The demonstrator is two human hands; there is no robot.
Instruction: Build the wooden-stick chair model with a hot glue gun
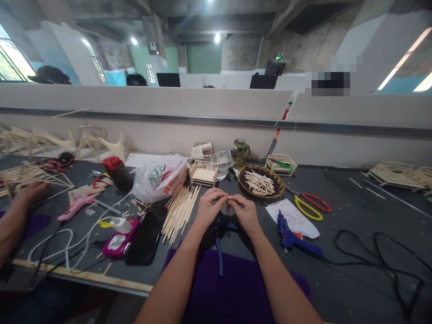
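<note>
My left hand (211,204) and my right hand (243,211) meet over the middle of the table, fingertips pinched together. Between them are small pale wooden stick pieces (230,198), mostly covered by the fingers. Just below the hands lie blue-handled pliers (220,256), partly on a purple cloth (232,292). Long wooden sticks (180,213) are spread to the left of my left hand. Beyond my right hand stands a yellow-rimmed woven basket (282,192) of short sticks (258,182). A blue glue gun (297,240) lies to the right, touching a sheet of paper (299,216).
Red-and-yellow-handled scissors (312,204), a small stick-built model (204,173), a plastic bag (158,177), a black phone (146,236), a magenta power strip (119,238) and a pink glue gun (77,206) surround the work area. Cables trail on both sides. Another person's hand (32,193) works at far left.
</note>
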